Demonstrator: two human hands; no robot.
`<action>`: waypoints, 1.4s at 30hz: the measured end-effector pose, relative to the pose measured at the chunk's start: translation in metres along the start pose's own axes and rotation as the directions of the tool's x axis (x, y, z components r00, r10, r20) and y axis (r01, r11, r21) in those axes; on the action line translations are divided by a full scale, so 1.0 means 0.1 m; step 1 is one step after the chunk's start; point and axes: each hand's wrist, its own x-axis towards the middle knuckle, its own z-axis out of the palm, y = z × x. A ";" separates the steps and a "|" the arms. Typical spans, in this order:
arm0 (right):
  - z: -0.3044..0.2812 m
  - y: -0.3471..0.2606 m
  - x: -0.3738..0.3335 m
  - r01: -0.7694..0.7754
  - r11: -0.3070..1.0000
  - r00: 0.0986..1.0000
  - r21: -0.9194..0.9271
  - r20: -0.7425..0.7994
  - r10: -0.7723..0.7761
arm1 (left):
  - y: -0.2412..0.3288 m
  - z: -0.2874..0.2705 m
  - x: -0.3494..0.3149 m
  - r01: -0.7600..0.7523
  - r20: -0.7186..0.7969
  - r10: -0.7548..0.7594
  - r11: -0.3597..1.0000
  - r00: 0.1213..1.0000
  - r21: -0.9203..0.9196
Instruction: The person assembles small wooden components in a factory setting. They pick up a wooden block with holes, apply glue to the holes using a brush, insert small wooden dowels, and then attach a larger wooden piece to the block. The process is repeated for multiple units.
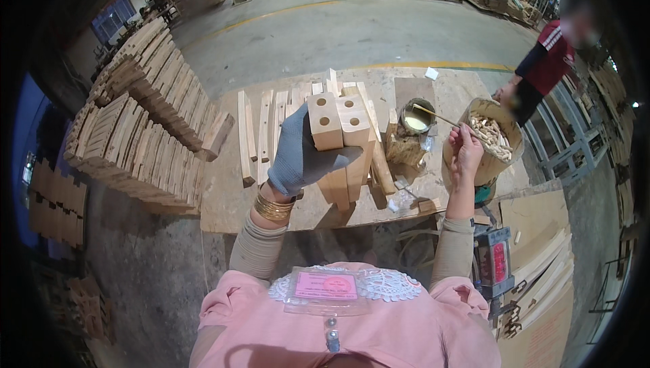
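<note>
Left hand clasps wooden blocks; right hand pinches thin stick; pink badge bears small print.

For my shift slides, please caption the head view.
Gloved left hand grips two drilled wooden pieces; right hand holds a stick reaching into a pot.
</note>
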 end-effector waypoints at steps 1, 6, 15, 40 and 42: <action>-0.03 0.00 0.05 -0.007 1.000 1.000 0.013 -0.031 0.007 | 0.02 0.02 0.01 -0.019 0.006 0.019 0.999 1.000 0.038; 0.01 0.11 0.23 -0.124 0.990 0.963 0.072 -0.232 0.138 | 0.03 0.13 0.04 -0.005 0.035 0.012 0.982 0.999 -0.189; 1.19 -1.31 -0.41 0.199 0.956 0.894 0.215 0.360 -0.267 | -0.07 0.11 -0.02 -0.036 0.035 0.047 0.966 0.998 -0.257; 2.04 -1.84 -1.71 0.855 0.512 0.323 -0.083 0.857 -0.401 | 0.06 0.20 -0.07 -0.096 0.005 0.098 0.983 0.995 -0.157; 2.07 -1.85 -1.74 0.826 0.558 0.351 -0.084 0.850 -0.392 | 0.05 0.20 -0.08 -0.086 0.012 0.089 0.984 0.996 -0.157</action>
